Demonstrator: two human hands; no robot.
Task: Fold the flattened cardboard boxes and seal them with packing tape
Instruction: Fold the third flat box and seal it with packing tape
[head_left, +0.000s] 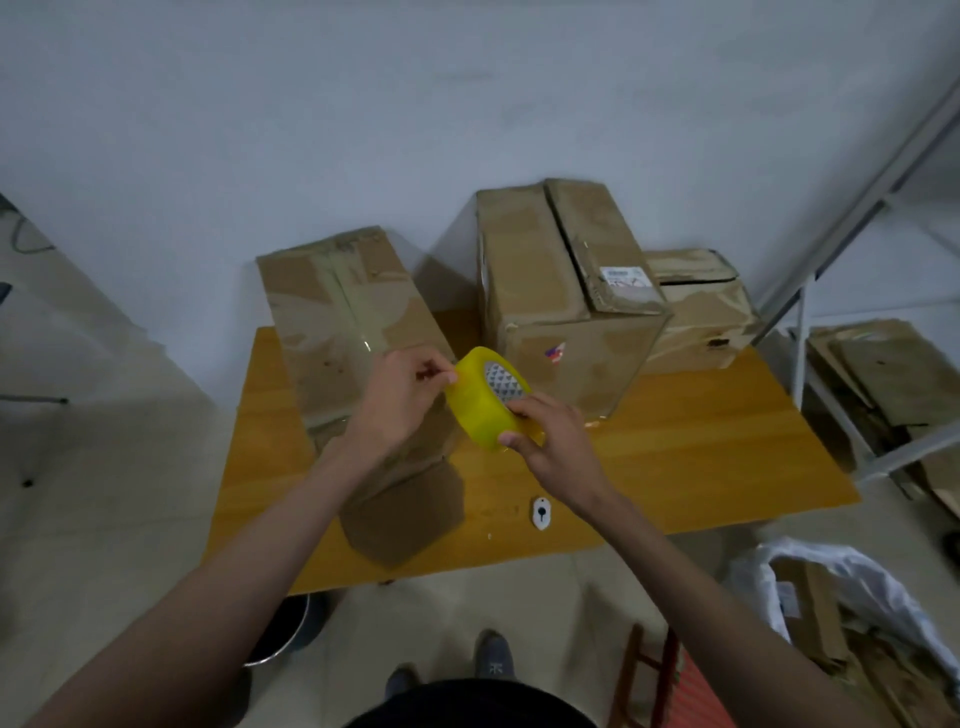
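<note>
Right hand (558, 441) grips the tape roll (488, 397) above the table (701, 441), beside the nearest box (353, 332). Left hand (402, 395) pinches at the roll's edge, probably hunting the tape end. Best to keep the roll steady and peel slowly so the strip doesn't split.

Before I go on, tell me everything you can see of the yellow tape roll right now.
The tape roll is a wide ring of translucent yellow packing tape on a core with a grey-and-white patterned inner face. It is held tilted in the air above the wooden table, in front of the cardboard boxes. The right hand grips its lower side; the left hand pinches at its upper left edge, seemingly at the tape's end.
</note>
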